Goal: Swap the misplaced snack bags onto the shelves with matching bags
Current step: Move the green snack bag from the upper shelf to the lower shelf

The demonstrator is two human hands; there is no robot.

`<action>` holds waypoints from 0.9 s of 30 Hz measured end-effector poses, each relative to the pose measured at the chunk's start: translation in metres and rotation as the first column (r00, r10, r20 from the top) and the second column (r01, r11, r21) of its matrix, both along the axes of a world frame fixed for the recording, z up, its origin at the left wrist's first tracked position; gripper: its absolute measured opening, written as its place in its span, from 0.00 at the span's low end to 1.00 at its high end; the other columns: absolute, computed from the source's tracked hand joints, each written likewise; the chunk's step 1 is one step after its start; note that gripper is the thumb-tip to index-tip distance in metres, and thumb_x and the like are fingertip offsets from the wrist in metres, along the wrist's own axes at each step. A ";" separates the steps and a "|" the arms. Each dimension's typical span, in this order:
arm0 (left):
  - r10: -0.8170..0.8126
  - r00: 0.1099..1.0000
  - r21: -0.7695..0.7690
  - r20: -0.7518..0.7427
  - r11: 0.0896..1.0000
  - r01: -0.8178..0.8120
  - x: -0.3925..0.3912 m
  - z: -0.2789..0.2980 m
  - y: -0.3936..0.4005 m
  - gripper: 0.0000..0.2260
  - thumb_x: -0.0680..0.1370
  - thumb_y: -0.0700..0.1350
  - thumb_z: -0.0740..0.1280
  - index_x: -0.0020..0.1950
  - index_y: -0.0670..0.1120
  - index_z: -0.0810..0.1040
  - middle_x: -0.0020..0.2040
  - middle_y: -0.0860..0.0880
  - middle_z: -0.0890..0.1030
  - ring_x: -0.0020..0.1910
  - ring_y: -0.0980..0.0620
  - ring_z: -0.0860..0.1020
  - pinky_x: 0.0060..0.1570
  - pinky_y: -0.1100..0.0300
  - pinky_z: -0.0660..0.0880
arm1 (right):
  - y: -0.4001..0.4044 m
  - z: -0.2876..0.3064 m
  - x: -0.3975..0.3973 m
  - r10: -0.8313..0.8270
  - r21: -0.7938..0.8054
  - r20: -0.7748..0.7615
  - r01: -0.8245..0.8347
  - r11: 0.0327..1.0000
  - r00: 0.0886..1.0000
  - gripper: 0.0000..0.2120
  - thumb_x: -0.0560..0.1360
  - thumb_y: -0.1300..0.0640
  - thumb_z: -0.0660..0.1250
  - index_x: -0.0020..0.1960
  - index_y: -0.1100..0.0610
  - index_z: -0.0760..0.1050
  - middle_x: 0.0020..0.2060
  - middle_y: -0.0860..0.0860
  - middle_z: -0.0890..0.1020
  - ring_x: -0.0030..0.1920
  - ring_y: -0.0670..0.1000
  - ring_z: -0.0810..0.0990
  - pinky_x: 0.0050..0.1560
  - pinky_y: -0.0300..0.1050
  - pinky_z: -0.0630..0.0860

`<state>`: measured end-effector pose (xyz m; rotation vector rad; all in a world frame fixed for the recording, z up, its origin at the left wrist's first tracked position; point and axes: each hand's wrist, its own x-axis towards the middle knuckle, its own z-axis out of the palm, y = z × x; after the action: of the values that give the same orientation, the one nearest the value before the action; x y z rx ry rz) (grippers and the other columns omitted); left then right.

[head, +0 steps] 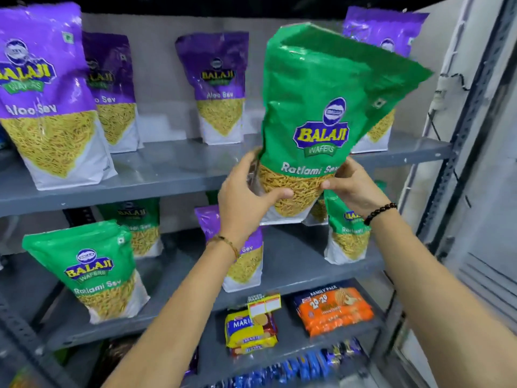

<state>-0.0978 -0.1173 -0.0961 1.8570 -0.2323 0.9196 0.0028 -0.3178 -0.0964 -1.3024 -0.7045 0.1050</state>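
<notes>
Both hands, left hand (246, 197) and right hand (354, 186), clasp green Ratlami bag (313, 107) low; floppy top above grip risks toppling purple bag (384, 32) behind.

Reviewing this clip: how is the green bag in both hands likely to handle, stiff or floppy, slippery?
The green bag probably flops up top: its upper corner is bent over. The glossy film looks fairly slippery, which may be why both the left hand and right hand pinch its filled lower part. Weight likely sits low.
</notes>
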 end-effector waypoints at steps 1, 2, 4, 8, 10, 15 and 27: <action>0.030 0.999 0.019 -0.010 0.999 -0.030 -0.003 -0.010 -0.006 0.35 0.58 0.57 0.78 0.62 0.54 0.72 0.57 0.52 0.81 0.57 0.54 0.78 0.57 0.51 0.76 | -0.005 -0.010 0.001 0.003 0.001 -0.027 -0.003 1.000 1.000 0.36 0.49 0.56 0.82 0.55 0.56 0.75 0.49 0.48 0.85 0.52 0.50 0.82 0.50 0.44 0.80; 0.051 0.999 0.031 -0.016 0.998 -0.051 -0.006 -0.021 -0.012 0.35 0.58 0.57 0.77 0.63 0.53 0.71 0.59 0.52 0.80 0.58 0.54 0.77 0.58 0.53 0.75 | -0.009 -0.020 0.002 0.005 -0.010 -0.066 -0.005 1.000 0.998 0.37 0.49 0.57 0.82 0.56 0.58 0.74 0.48 0.49 0.85 0.52 0.51 0.82 0.51 0.45 0.80; 0.057 0.997 0.022 -0.047 0.998 -0.056 -0.009 -0.045 -0.023 0.36 0.59 0.56 0.77 0.64 0.52 0.70 0.61 0.53 0.78 0.59 0.56 0.75 0.59 0.55 0.74 | -0.019 -0.043 0.005 0.002 -0.063 -0.129 -0.010 0.998 0.992 0.39 0.48 0.58 0.83 0.56 0.61 0.72 0.47 0.50 0.86 0.50 0.51 0.83 0.50 0.45 0.81; 0.029 0.965 -0.058 -0.260 0.997 -0.045 0.007 -0.103 -0.032 0.40 0.58 0.56 0.78 0.66 0.52 0.67 0.64 0.55 0.74 0.62 0.56 0.72 0.62 0.52 0.72 | -0.032 -0.091 0.009 -0.034 -0.184 -0.241 -0.011 0.983 0.970 0.34 0.49 0.59 0.82 0.53 0.61 0.75 0.45 0.50 0.86 0.47 0.50 0.84 0.44 0.42 0.81; -0.006 0.934 -0.086 -0.357 0.996 -0.026 0.019 -0.130 -0.035 0.42 0.58 0.57 0.77 0.68 0.50 0.65 0.66 0.50 0.74 0.65 0.52 0.71 0.64 0.47 0.71 | -0.036 -0.115 0.012 -0.102 -0.273 -0.292 0.019 0.962 0.951 0.30 0.53 0.63 0.80 0.53 0.58 0.76 0.50 0.51 0.85 0.53 0.52 0.82 0.52 0.46 0.80; -0.111 0.835 -0.188 -0.539 0.982 0.009 0.054 -0.184 -0.038 0.39 0.59 0.48 0.79 0.67 0.45 0.67 0.64 0.45 0.75 0.64 0.47 0.72 0.64 0.48 0.70 | -0.036 -0.163 0.021 -0.226 -0.369 -0.378 0.077 0.926 0.898 0.23 0.63 0.68 0.74 0.57 0.55 0.76 0.59 0.56 0.79 0.61 0.57 0.77 0.67 0.58 0.69; -0.051 0.744 -0.131 -0.666 0.990 -0.049 0.143 -0.235 -0.041 0.30 0.62 0.37 0.77 0.60 0.42 0.69 0.58 0.41 0.80 0.57 0.46 0.77 0.57 0.46 0.75 | -0.012 -0.204 0.060 -0.438 -0.323 -0.423 0.320 0.891 0.793 0.26 0.69 0.72 0.67 0.66 0.62 0.69 0.64 0.57 0.76 0.61 0.54 0.75 0.68 0.56 0.69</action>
<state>0.0448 -0.1580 -0.3310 1.9276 0.2762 0.2028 0.0632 -0.3296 -0.3008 -1.5451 0.0187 0.1827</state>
